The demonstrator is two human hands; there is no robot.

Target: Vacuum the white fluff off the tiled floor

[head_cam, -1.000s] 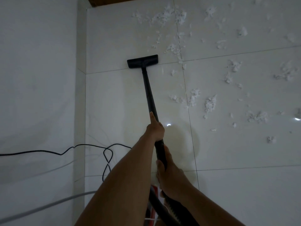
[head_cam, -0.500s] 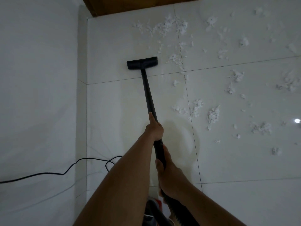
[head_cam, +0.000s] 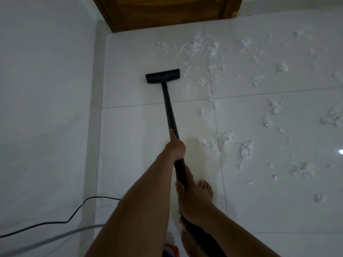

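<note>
Nearest you, your right hand (head_cam: 193, 201) curls round the black tube (head_cam: 169, 108) where the ribbed hose (head_cam: 196, 236) joins it. Further up, your left hand (head_cam: 176, 148) grips the tube with its fingers wrapped round. The tube looks stiff and light, so this two-hand hold should steer it well. Its flat head (head_cam: 163, 76) rests on bare floor (head_cam: 133, 136), just left of the fluff (head_cam: 246, 151), which looks feather-light and may scatter if shoved. More fluff lies toward the wooden door (head_cam: 167, 12).

Left grip (head_cam: 176, 148) ahead, right grip (head_cam: 192, 199) behind — both clasp the wand (head_cam: 168, 102).
</note>
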